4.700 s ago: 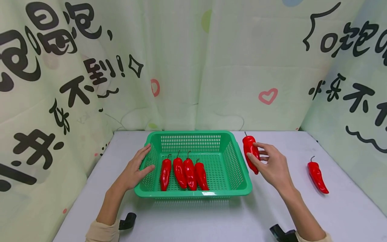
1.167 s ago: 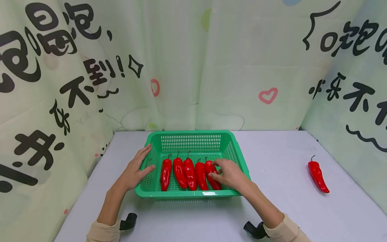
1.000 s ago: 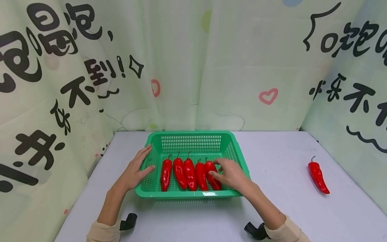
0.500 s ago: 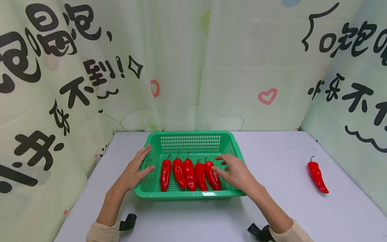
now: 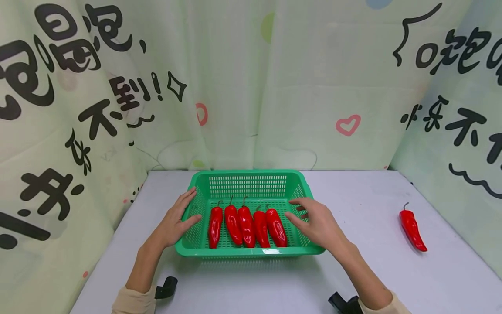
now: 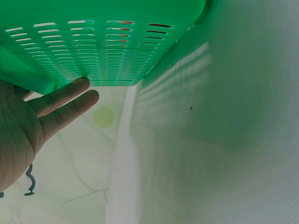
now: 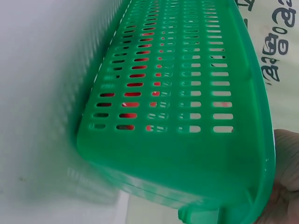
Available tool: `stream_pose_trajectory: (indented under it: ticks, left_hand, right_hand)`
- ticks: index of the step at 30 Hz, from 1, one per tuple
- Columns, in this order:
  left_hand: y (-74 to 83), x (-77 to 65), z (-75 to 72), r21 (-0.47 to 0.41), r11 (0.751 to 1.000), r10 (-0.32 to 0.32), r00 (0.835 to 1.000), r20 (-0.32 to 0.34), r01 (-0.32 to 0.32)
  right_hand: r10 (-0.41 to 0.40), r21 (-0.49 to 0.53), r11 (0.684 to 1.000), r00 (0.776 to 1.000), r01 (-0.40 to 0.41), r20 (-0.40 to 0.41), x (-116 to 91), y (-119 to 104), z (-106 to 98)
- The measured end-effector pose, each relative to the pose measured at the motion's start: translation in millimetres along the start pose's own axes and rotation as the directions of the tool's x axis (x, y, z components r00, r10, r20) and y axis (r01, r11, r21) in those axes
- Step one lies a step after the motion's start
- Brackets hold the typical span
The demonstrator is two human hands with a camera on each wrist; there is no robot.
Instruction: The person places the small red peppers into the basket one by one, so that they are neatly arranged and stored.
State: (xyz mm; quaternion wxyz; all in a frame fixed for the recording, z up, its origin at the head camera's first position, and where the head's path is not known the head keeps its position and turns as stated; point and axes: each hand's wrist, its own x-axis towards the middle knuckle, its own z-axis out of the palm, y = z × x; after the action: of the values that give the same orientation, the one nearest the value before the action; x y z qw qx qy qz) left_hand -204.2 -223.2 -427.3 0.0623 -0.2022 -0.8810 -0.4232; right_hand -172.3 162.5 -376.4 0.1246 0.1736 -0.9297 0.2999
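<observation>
Several glossy red chili peppers (image 5: 246,226) lie side by side in a green plastic basket (image 5: 251,251) in the head view. My left hand (image 5: 172,224) rests against the basket's left rim. Its fingers look straight along the outside in the left wrist view, and the thumb reaches over the rim. Over the basket's right side hovers my right hand (image 5: 319,222), thumb and fingers spread apart with nothing between them. Nearest to it is the rightmost pepper (image 5: 276,227), a little to its left. In the right wrist view only part of that hand (image 7: 285,172) shows behind the rim.
One more red chili pepper (image 5: 412,230) lies alone on the white table (image 5: 368,209), far to the right. A pale green curtain (image 5: 298,87) with black writing hangs behind the table and along both sides.
My right hand carried a chili pepper from right of the basket into it, laid it at the row's right end and let go. It has since drawn back right. The left hand stays put.
</observation>
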Motion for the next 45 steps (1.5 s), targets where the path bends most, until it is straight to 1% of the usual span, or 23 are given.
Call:
stream_pose_trajectory:
  ticks: [4,10,14,22,34,45]
  left_hand:
    - [-0.3,0.0,0.1,0.002,1.000,-0.004,1.000,0.002,0.004]
    - [-0.4,1.2,1.0,0.003,1.000,0.001,1.000,0.002,-0.001]
    - [0.4,1.5,0.8,0.003,1.000,0.003,1.000,0.000,-0.003]
    - [1.1,0.2,-0.4,-0.003,1.000,0.005,1.000,0.000,-0.005]
    - [-1.0,1.0,0.5,-0.003,1.000,0.007,1.000,0.002,-0.007]
    - [1.7,-0.5,-0.9,-0.003,1.000,-0.005,1.000,0.002,0.005]
  right_hand:
    - [0.006,-0.005,1.000,1.000,-0.006,-0.015,-1,3,-6]
    - [0.038,0.001,0.999,0.999,-0.038,-0.034,-4,8,-17]
    - [0.038,0.002,0.999,0.998,-0.037,-0.054,-6,12,-22]
    - [0.054,-0.034,0.998,0.997,-0.056,-0.059,-12,19,-34]
    - [0.090,-0.064,0.993,0.992,-0.096,-0.086,-19,33,-42]
    - [0.138,-0.058,0.988,0.985,-0.145,-0.102,-35,53,-51]
